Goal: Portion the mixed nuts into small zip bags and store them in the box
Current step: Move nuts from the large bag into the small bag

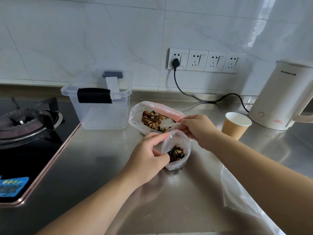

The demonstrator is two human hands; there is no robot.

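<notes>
The left hand (149, 155) is holding the small zip bag (176, 150) in the middle of the steel counter (94, 167). Its thumb and fingers are pinching the left side of the bag's mouth, and they seem to be doing that so the bag is staying open and standing up. A little pile of mixed nuts (177, 153) is already sitting at the bottom of it.

The right hand (198, 129) is at about 1 o'clock from the small bag. Its fingers are curling around a thin white stick (171, 124), maybe the handle of a spoon. The stick is pointing toward 9 o'clock, into the big bag of nuts (152, 119). I cannot see its tip well, so I cannot tell if it is carrying nuts. The big bag is lying open at 12 o'clock from the small bag, just beside it, so the trip from one to the other is staying short.

The clear storage box (101, 109) is waiting at 10 o'clock, near the big bag. Its lid (96, 85) is resting on top, tilted. No filled bags are showing inside it yet, so the job looks like it is just getting started.

More empty plastic bags (237, 197) are lying at 4 o'clock, partly under the right arm, ready for later. A paper cup (235, 124) is standing at 2 o'clock, and a white kettle (281, 97) is behind it. A gas stove (25, 122) is sitting far off at 9 o'clock.
</notes>
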